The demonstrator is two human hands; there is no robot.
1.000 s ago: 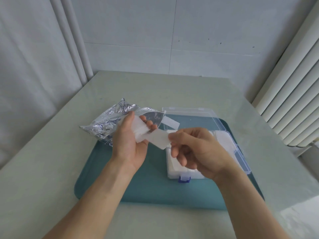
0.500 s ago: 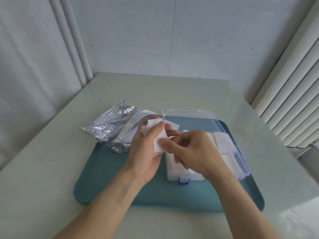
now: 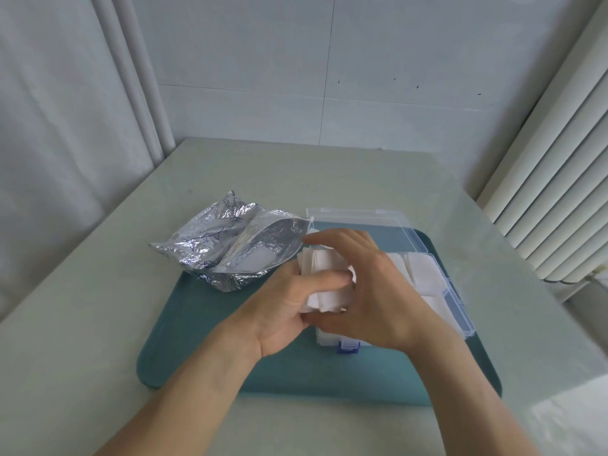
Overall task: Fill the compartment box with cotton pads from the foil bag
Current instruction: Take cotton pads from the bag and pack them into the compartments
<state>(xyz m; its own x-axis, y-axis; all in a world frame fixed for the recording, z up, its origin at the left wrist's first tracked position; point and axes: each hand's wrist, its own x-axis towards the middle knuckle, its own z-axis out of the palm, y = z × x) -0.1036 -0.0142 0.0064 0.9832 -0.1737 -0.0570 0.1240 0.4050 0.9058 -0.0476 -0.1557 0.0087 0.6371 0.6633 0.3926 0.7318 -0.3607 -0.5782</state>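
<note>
So the biggest thing here is the pale table (image 3: 98, 324), with a teal tray (image 3: 197, 324) sitting on it. On the tray's right half there's a clear plastic compartment box (image 3: 454, 297), lid flipped open toward the back and a blue latch (image 3: 348, 346) on the near edge. The right-hand compartments already have white pads in them; the nearer left ones are mostly hidden behind the hands. The crinkled foil bag (image 3: 230, 241) lies on the tray's far-left corner, hanging partly onto the table, mouth gaping toward the box with something white visible inside.

Both hands meet right over the box. The left hand (image 3: 283, 307) has its fingers curled around a small stack of cotton pads (image 3: 325, 278), thumb across the front. The right hand (image 3: 368, 291) arches over the top, fingers bent and thumb pressing the stack's lower edge.
</note>
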